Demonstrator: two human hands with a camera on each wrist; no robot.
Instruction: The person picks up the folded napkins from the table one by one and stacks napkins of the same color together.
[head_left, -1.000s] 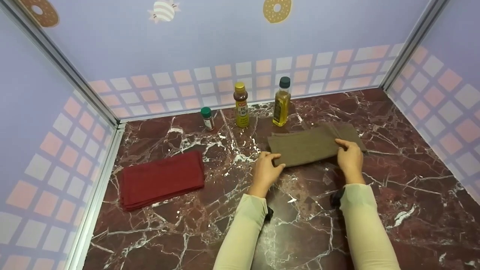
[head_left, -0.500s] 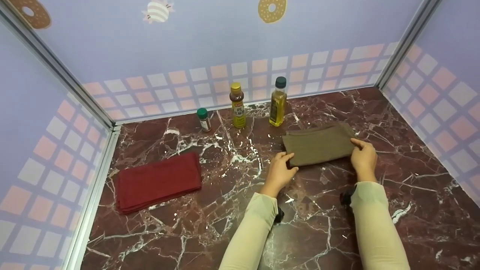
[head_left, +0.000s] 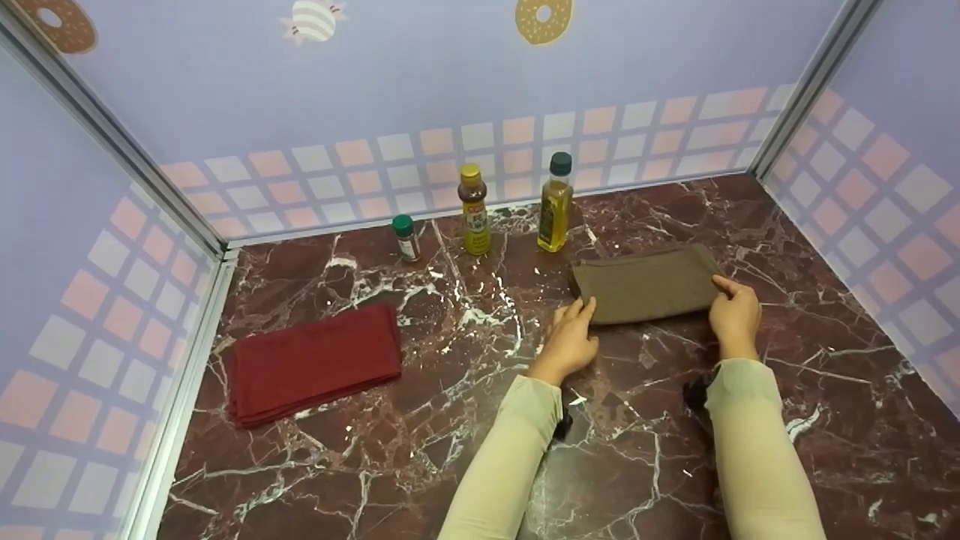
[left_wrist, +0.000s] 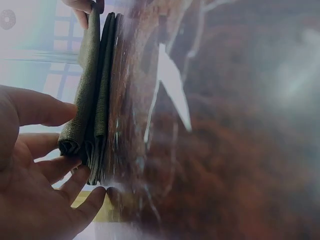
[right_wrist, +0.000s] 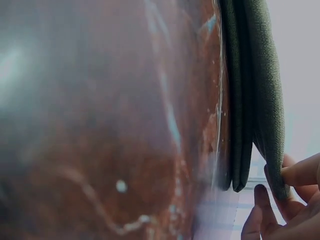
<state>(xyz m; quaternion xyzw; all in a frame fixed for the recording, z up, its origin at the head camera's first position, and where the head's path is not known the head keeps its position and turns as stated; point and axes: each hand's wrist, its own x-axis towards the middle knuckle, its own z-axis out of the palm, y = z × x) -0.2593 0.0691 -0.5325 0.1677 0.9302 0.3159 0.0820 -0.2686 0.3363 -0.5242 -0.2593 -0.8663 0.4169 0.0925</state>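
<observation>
An olive-brown folded cloth (head_left: 649, 286) lies right of the middle of the table. My left hand (head_left: 568, 343) holds its near left corner. In the left wrist view the thumb (left_wrist: 47, 111) lies against the cloth's top layer, with the other fingers around the folded end. My right hand (head_left: 735, 316) grips the near right corner. Seen from the right wrist, the thumb and fingers (right_wrist: 300, 172) pinch the upper layer of the cloth (right_wrist: 270, 90), raised a little off the layers below. A dark red folded cloth (head_left: 315, 364) lies apart on the left.
Behind the cloths stand a small green-capped jar (head_left: 406, 238), a yellow-capped sauce bottle (head_left: 475, 214) and an oil bottle (head_left: 555, 206) with a dark cap. Panel walls (head_left: 420, 82) enclose the marbled table (head_left: 420, 465) at the back and both sides.
Both hands have shifted right along the olive-brown cloth, which has also moved right in view. Its left end looks straighter. The view has panned slightly; bottles and red cloth stay put.
</observation>
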